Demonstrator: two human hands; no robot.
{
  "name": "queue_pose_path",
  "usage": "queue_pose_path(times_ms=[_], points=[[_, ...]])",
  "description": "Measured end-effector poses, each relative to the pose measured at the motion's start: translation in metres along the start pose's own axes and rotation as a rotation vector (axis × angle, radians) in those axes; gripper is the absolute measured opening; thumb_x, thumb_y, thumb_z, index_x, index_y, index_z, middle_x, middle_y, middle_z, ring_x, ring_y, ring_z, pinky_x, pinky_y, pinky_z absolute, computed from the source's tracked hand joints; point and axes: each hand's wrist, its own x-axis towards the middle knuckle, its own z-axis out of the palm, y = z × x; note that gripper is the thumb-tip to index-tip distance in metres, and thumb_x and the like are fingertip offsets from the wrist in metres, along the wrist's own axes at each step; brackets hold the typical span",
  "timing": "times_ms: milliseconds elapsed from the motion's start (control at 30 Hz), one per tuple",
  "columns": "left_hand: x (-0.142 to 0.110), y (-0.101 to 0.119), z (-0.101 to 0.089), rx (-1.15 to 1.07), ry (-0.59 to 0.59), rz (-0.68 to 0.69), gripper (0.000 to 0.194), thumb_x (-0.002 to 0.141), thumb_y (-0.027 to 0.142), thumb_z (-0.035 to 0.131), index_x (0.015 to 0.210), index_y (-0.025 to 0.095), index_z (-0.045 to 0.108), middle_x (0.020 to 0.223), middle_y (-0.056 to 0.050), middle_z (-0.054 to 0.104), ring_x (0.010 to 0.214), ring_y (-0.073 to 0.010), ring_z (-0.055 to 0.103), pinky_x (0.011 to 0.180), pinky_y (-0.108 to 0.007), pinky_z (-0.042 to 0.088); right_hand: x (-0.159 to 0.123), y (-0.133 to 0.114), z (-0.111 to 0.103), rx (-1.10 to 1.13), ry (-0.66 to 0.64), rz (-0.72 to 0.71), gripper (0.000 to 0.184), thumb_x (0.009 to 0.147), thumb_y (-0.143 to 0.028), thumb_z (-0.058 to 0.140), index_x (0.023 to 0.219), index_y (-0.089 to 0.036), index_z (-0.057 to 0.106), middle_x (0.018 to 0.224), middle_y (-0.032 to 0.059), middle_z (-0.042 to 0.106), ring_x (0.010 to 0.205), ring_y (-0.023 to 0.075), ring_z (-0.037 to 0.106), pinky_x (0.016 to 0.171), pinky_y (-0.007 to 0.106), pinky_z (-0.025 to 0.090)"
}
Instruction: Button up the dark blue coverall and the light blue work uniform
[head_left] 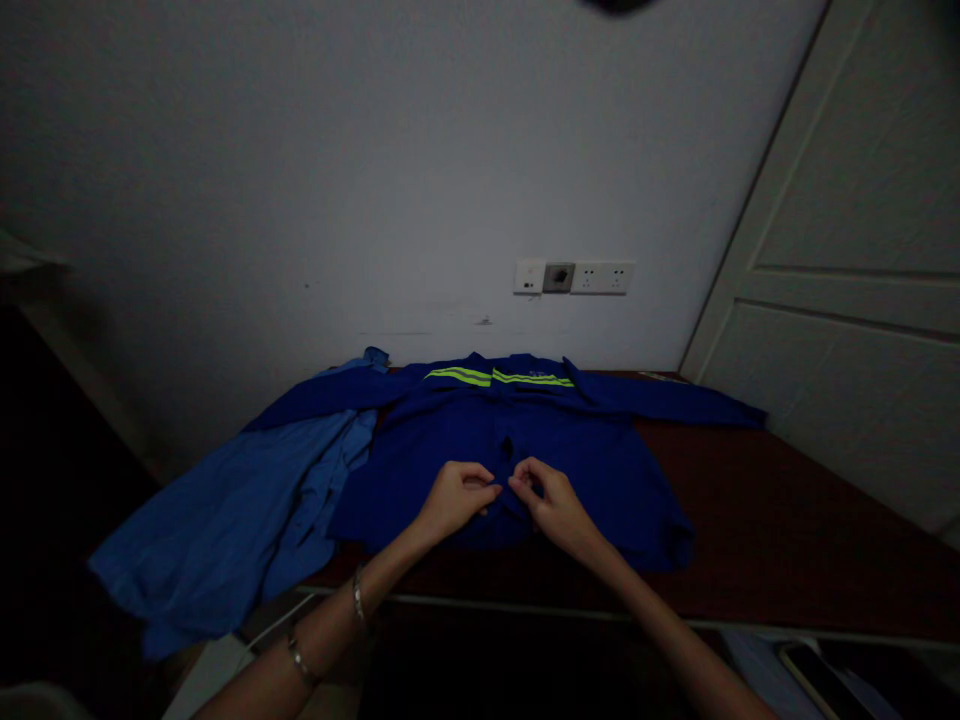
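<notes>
A dark blue work jacket with yellow-green reflective stripes lies spread flat on the brown table, sleeves out to both sides. My left hand and my right hand meet at the jacket's front opening near its lower middle. Both hands are closed in a pinch on the jacket's front edge; the fabric between the fingertips is too dark to make out in detail. Two bracelets sit on my left forearm.
A lighter blue garment lies beside the jacket and hangs over the table's left edge. A white wall stands behind with a socket strip. A white panelled door is at the right. A phone lies below the table's front edge.
</notes>
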Motion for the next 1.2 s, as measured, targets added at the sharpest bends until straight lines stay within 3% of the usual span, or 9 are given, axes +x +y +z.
queue_pose_path(times_ms=[200,400,567,767,867,967,1200], points=[[0.000,0.002,0.003,-0.110,0.145,-0.037,0.023,0.054,0.030,0.071,0.062,0.010,0.061,0.050,0.002,0.053,0.042,-0.0073,0.047,0.042,-0.018,0.040,-0.006,-0.001,0.000,0.060,0.030,0.054,0.016,0.079,-0.031,0.047,0.071,-0.018,0.049,0.061,-0.0008,0.049,0.052,0.0107,0.047,0.041,0.019,0.038],[-0.005,0.004,0.001,-0.134,-0.057,-0.068,0.026,0.054,0.028,0.071,0.070,0.009,0.063,0.056,0.001,0.057,0.051,-0.0088,0.053,0.052,-0.020,0.046,-0.012,0.001,0.005,0.132,-0.045,0.133,0.018,0.082,-0.037,0.042,0.080,-0.019,0.045,0.056,-0.0041,0.050,0.038,0.0091,0.044,0.029,0.017,0.034],[-0.006,0.005,-0.002,-0.114,-0.191,-0.004,0.023,0.056,0.029,0.070,0.063,0.010,0.059,0.063,0.000,0.055,0.060,-0.0112,0.055,0.052,-0.023,0.050,-0.016,0.000,0.006,0.036,-0.047,0.020,0.014,0.086,-0.031,0.037,0.081,-0.019,0.043,0.055,-0.0039,0.051,0.043,0.0091,0.048,0.040,0.018,0.037],[-0.008,0.006,-0.003,-0.114,-0.219,0.032,0.026,0.058,0.032,0.070,0.067,0.010,0.060,0.067,-0.001,0.056,0.064,-0.0118,0.055,0.054,-0.024,0.053,-0.017,0.003,0.005,-0.106,-0.068,-0.090,0.013,0.088,-0.026,0.034,0.087,-0.019,0.045,0.057,-0.0023,0.053,0.048,0.0105,0.052,0.049,0.020,0.039],[-0.010,0.007,-0.005,-0.194,-0.188,0.010,0.028,0.062,0.035,0.068,0.072,0.009,0.063,0.068,-0.002,0.058,0.067,-0.0130,0.056,0.058,-0.027,0.054,-0.016,0.002,0.002,-0.070,-0.039,-0.087,0.014,0.087,-0.028,0.036,0.086,-0.019,0.046,0.057,-0.0024,0.053,0.047,0.0100,0.053,0.048,0.020,0.041],[-0.010,0.006,-0.006,-0.271,-0.115,-0.023,0.030,0.063,0.035,0.067,0.079,0.010,0.064,0.071,-0.004,0.061,0.071,-0.0155,0.058,0.056,-0.028,0.054,-0.015,0.001,0.001,0.047,-0.017,-0.007,0.016,0.086,-0.033,0.038,0.085,-0.020,0.047,0.058,-0.0029,0.053,0.042,0.0092,0.052,0.037,0.017,0.039],[-0.010,0.001,0.002,-0.154,0.019,0.027,0.021,0.059,0.025,0.066,0.071,0.009,0.064,0.060,-0.001,0.059,0.055,-0.0123,0.056,0.049,-0.023,0.049,-0.015,0.001,0.006,0.122,-0.014,0.022,0.019,0.083,-0.036,0.044,0.082,-0.018,0.051,0.055,-0.0033,0.055,0.036,0.0083,0.049,0.032,0.017,0.038]])
